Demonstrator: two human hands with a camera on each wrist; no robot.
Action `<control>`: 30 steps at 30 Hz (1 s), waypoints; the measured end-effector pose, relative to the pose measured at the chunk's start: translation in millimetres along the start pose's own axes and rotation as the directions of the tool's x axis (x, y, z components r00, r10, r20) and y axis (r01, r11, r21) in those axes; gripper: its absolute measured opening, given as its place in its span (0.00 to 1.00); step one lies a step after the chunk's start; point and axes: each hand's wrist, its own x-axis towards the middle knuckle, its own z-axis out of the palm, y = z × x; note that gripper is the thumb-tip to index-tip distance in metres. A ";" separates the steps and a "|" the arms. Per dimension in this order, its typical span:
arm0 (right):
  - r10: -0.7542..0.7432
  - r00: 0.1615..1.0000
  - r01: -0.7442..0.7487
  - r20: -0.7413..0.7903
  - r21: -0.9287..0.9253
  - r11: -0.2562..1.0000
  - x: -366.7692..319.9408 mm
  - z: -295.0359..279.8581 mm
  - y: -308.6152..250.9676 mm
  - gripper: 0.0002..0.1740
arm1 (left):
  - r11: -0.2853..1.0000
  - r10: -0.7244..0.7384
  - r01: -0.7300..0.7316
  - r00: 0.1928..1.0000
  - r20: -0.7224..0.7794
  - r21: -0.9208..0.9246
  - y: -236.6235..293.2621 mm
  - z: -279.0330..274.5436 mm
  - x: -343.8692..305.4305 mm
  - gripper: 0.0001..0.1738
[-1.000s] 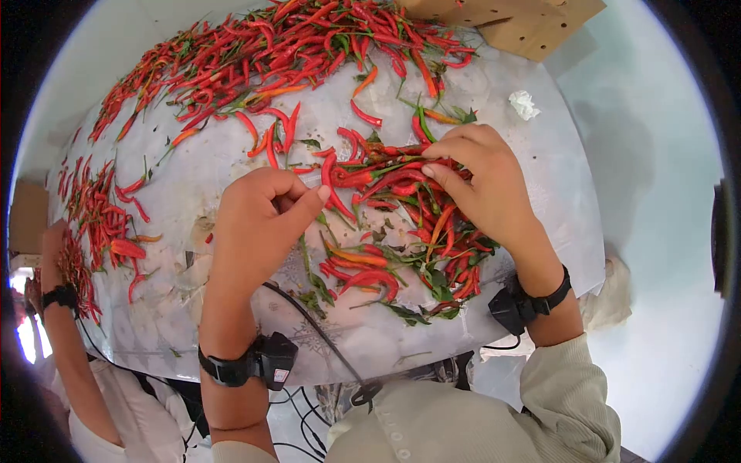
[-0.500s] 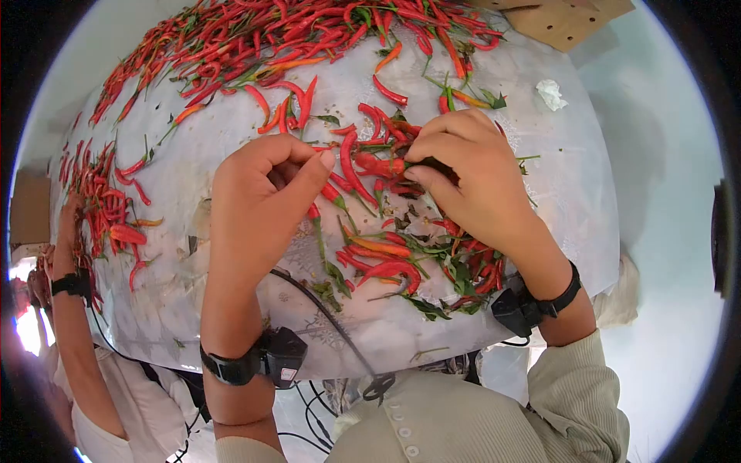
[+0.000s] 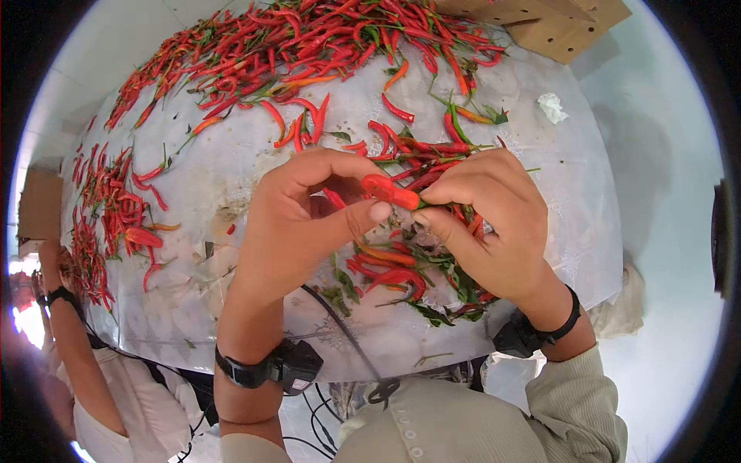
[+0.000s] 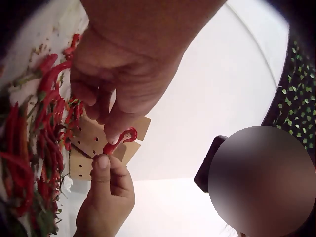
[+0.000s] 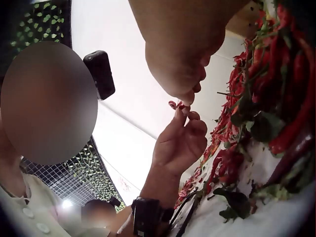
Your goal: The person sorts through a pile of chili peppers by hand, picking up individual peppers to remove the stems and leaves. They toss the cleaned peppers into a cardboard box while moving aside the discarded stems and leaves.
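Head view — both hands (image 3: 297,220) (image 3: 500,220) pinching one red chili (image 3: 392,192), heaped chilies (image 3: 309,54) beyond.

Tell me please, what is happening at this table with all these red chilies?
A person holds one red chili above the table with both hands: the left hand has its red body, and the right hand pinches it at the green stem end. Loose chilies and leaves lie below the hands, and a large heap spreads along the far side. At the left, another person's hand is at a smaller heap.
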 end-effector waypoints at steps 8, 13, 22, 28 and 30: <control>-0.011 1.000 0.010 0.029 0.029 1.000 -3.1 3.2 2.3 0.10 | 0.999 0.050 -0.049 0.998 0.032 -0.020 -1.6 -0.8 -0.6 0.10; 0.033 0.996 -0.030 0.086 -0.031 0.999 -1.5 -1.7 7.9 0.09 | 0.991 0.040 -0.034 0.998 -0.047 0.129 -2.6 -7.9 2.8 0.09; 0.275 0.957 -0.246 0.096 -0.244 0.938 -6.7 -21.5 41.4 0.08 | 0.984 0.013 0.099 0.790 -0.613 0.148 11.5 -66.7 6.8 0.11; 0.251 0.961 -0.233 0.118 -0.143 0.962 -10.8 -20.4 42.2 0.11 | 0.914 0.382 -0.029 0.402 -0.832 0.405 29.9 -132.3 -12.0 0.25; 0.232 0.961 -0.207 0.154 -0.162 0.965 -8.1 -24.7 35.8 0.11 | 0.898 0.433 -0.059 0.305 -0.848 0.437 28.8 -137.8 -13.2 0.30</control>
